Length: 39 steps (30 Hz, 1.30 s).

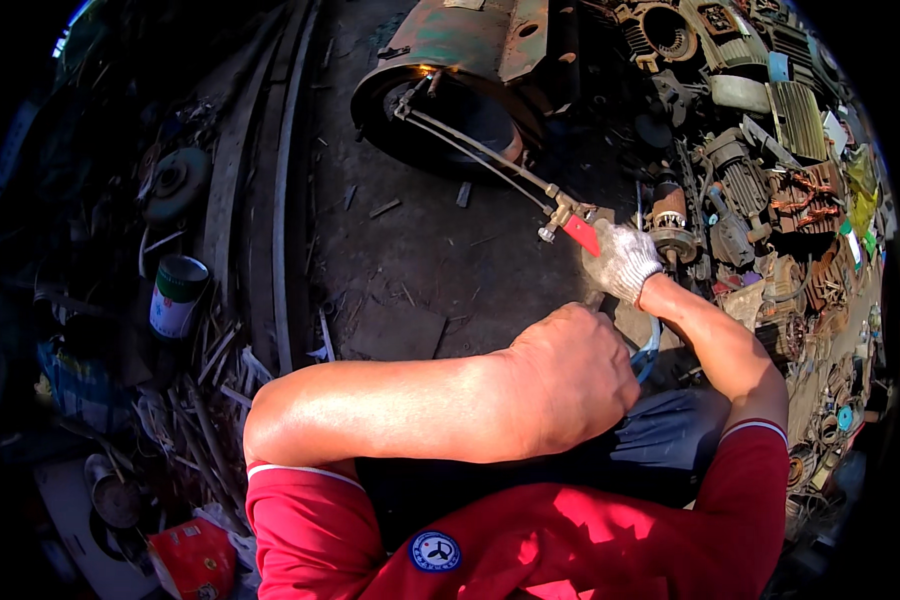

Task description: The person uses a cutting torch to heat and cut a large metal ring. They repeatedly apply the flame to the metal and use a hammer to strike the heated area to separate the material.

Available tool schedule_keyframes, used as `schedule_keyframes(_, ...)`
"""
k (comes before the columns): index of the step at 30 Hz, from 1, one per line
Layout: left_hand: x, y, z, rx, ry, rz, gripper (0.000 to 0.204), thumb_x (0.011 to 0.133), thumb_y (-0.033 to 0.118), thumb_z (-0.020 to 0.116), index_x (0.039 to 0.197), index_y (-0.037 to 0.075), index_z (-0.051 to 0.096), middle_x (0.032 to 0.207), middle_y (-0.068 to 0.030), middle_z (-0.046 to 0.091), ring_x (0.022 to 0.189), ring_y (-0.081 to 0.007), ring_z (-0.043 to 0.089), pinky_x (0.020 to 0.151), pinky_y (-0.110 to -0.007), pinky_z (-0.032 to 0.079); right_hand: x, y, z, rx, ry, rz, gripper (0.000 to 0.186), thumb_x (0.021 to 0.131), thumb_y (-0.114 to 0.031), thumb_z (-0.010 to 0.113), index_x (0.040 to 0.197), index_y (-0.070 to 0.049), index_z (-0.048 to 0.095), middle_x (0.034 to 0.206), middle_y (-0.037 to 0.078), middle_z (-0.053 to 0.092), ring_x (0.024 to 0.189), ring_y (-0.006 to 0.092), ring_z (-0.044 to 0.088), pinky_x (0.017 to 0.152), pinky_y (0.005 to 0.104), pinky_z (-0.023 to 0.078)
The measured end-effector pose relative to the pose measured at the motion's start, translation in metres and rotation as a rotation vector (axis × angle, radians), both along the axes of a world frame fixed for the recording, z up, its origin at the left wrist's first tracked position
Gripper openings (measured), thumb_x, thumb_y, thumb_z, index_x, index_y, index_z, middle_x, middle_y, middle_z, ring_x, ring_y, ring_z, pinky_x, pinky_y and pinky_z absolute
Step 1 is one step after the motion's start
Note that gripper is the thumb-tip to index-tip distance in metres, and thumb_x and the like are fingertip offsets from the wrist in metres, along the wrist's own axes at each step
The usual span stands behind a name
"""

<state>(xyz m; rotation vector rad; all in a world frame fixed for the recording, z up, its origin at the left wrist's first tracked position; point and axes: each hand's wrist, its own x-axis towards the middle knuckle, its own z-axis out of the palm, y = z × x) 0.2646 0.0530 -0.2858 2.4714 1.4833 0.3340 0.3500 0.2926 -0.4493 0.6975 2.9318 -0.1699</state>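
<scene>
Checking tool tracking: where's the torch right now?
Head view, upper middle: the torch runs up and left from the gloved right hand to the glowing spot on the rusty cylinder's rim.

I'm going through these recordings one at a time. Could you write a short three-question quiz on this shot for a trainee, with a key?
1. Which one wears a glove: the left hand or the right hand?
2. True or false: an orange glow shows at the rim of the rusty cylinder, near the tip of the torch.
3. Fill in: the can on the left side of the picture has a ____ band above its white part.

Key:
1. The right hand; the left is bare.
2. True.
3. Green.
</scene>
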Motion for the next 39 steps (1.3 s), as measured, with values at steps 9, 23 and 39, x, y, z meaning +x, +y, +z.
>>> schedule_keyframes(9, -0.002, -0.001, 0.003, -0.007, 0.028, -0.007, 0.02, 0.08, 0.018, 0.066, 0.088, 0.001, 0.071, 0.091, -0.0114, 0.07, 0.091, -0.0268, 0.068, 0.075, -0.037, 0.054, 0.002, 0.0, -0.004, 0.015, 0.027, 0.026, 0.028, 0.088, -0.031, 0.067, 0.101, -0.006, 0.065, 0.084, 0.022, 0.072, 0.082, 0.0429, 0.072, 0.073, 0.0536, 0.057)
schedule_keyframes(23, 0.002, 0.004, 0.006, -0.058, 0.05, 0.004, 0.018, 0.082, 0.017, 0.065, 0.09, 0.002, 0.071, 0.091, -0.0112, 0.07, 0.091, -0.0273, 0.069, 0.075, -0.038, 0.055, 0.005, -0.001, 0.008, -0.032, -0.008, -0.005, 0.029, 0.091, -0.032, 0.063, 0.103, -0.005, 0.064, 0.088, 0.022, 0.073, 0.085, 0.0422, 0.072, 0.075, 0.0527, 0.056)
schedule_keyframes(39, 0.001, 0.0, 0.005, 0.006, 0.05, -0.007, 0.022, 0.079, 0.019, 0.066, 0.09, 0.001, 0.07, 0.09, -0.0102, 0.069, 0.091, -0.0263, 0.067, 0.074, -0.037, 0.053, 0.004, 0.004, -0.004, -0.013, 0.021, 0.023, 0.029, 0.089, -0.031, 0.064, 0.102, -0.005, 0.063, 0.089, 0.023, 0.072, 0.085, 0.0442, 0.071, 0.077, 0.0542, 0.056)
